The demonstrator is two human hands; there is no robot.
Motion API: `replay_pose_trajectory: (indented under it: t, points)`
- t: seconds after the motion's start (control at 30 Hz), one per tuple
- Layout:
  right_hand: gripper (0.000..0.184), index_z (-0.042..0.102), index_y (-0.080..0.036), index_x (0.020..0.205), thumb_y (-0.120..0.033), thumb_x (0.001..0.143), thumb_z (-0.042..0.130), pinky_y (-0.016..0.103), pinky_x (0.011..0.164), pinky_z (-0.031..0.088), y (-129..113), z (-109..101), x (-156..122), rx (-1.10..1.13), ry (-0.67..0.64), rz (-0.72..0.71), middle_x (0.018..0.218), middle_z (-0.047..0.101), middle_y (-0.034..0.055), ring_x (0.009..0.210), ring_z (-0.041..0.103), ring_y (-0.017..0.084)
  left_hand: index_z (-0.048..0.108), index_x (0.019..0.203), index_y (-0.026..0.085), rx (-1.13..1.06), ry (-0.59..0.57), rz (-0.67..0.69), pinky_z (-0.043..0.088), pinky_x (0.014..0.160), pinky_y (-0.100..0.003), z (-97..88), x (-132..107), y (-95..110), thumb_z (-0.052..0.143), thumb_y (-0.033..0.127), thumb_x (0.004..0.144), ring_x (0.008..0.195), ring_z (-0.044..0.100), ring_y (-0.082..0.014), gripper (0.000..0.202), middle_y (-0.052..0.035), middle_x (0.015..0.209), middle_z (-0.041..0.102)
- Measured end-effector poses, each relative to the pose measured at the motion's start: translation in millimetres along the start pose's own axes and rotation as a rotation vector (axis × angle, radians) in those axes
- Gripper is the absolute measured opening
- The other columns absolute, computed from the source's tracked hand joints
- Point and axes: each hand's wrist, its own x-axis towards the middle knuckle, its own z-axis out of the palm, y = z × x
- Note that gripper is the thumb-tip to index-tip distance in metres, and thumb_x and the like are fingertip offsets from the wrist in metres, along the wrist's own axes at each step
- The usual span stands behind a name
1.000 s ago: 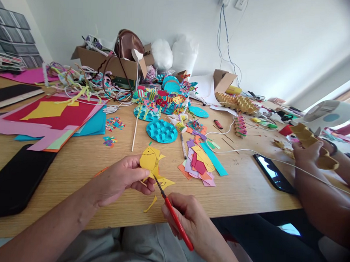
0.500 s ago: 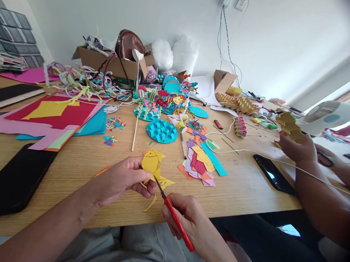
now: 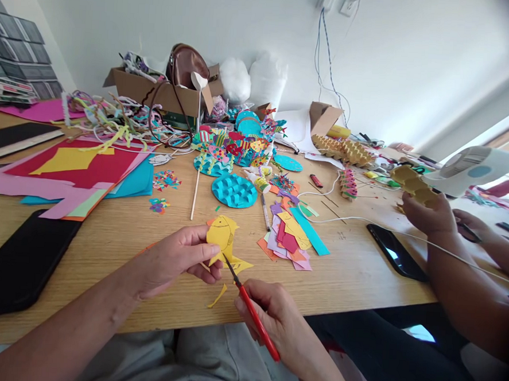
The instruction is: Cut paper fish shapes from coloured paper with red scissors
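Between the thumb and fingers of my left hand (image 3: pixel 185 254) is a yellow paper fish (image 3: pixel 222 234) with a drawn eye and gill line. My right hand (image 3: pixel 273 315) grips red-handled scissors (image 3: pixel 255 320), whose dark blades touch the fish's lower edge near my left thumb. A thin curled yellow paper scrap (image 3: pixel 217 297) lies on the table below the fish. Past my hands, to the right, is a pile of coloured paper cut-outs (image 3: pixel 288 236), with a pen (image 3: pixel 266 212) beside it.
At right a co-worker's hand (image 3: pixel 429 215) holds a yellow egg-carton strip (image 3: pixel 414 184), the other hand scissors. A white cord (image 3: pixel 386 222) crosses above a phone (image 3: pixel 395 252). Coloured sheets (image 3: pixel 110 158) and a black case (image 3: pixel 21 259) lie left, a blue bumpy disc (image 3: pixel 234 190) ahead.
My hands, the fish and the scissors stay almost in place, the blades still at the fish's lower edge. The co-worker's egg-carton strip has shifted slightly left and tilted.
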Motion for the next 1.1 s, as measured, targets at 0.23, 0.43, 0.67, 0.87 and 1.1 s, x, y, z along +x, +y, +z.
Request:
replay_pose_trajectory:
  t: [0.23, 0.43, 0.67, 0.87, 1.1]
  points:
    - [0.037, 0.042, -0.018, 0.06, -0.039, 0.088, 0.052, 0.02, 0.046, 0.023, -2.6, 0.5, 0.6, 0.021, -0.01, 0.008, 0.054, 0.035, -0.0059, 0.051, 0.03, 0.008, 0.063, 0.082, 0.015, 0.024, 0.004, 0.029, 0.05, 0.061, -0.024, 0.4, 0.2, 0.0, 0.059, 0.028, 0.075, 0.065, 0.059, -0.0117, 0.015, -0.0007, 0.07, 0.064]
    - [0.037, 0.042, -0.018, 0.06, -0.04, 0.089, 0.051, 0.021, 0.046, 0.022, -1.7, -0.4, 1.3, 0.01, -0.015, 0.012, 0.054, 0.035, -0.0059, 0.051, 0.03, 0.008, 0.062, 0.077, 0.015, -0.004, -0.008, 0.005, 0.049, 0.059, -0.024, 4.0, 0.0, 2.1, 0.064, 0.03, 0.07, 0.064, 0.059, -0.0121, 0.017, -0.0007, 0.069, 0.064]
    - [0.039, 0.038, -0.018, 0.06, -0.041, 0.09, 0.048, 0.021, 0.046, 0.022, -0.6, -0.2, 0.0, -0.015, -0.013, -0.013, 0.055, 0.036, -0.0056, 0.051, 0.03, 0.008, 0.064, 0.077, 0.015, -0.009, 0.0, -0.002, 0.048, 0.059, -0.024, 5.0, 0.7, 1.2, 0.064, 0.03, 0.07, 0.064, 0.059, -0.0125, 0.016, -0.0019, 0.072, 0.065]
    - [0.038, 0.034, -0.019, 0.06, -0.038, 0.091, 0.046, 0.023, 0.046, 0.022, 1.3, -3.4, 1.0, -0.115, 0.001, -0.052, 0.055, 0.034, -0.0058, 0.051, 0.03, 0.008, 0.063, 0.081, 0.015, 0.035, -0.008, -0.008, 0.049, 0.061, -0.025, 3.1, 1.8, 0.1, 0.061, 0.03, 0.073, 0.066, 0.059, -0.0131, 0.016, -0.0018, 0.072, 0.064]
    - [0.034, 0.036, -0.019, 0.061, -0.031, 0.092, 0.043, 0.023, 0.047, 0.023, -1.8, -7.1, 1.2, -0.244, -0.019, -0.081, 0.057, 0.036, -0.0054, 0.052, 0.03, 0.009, 0.061, 0.071, 0.017, 0.115, 0.028, 0.04, 0.039, 0.049, -0.019, -2.1, 8.9, 4.9, 0.062, 0.038, 0.072, 0.052, 0.047, -0.0085, 0.021, 0.0038, 0.06, 0.053]
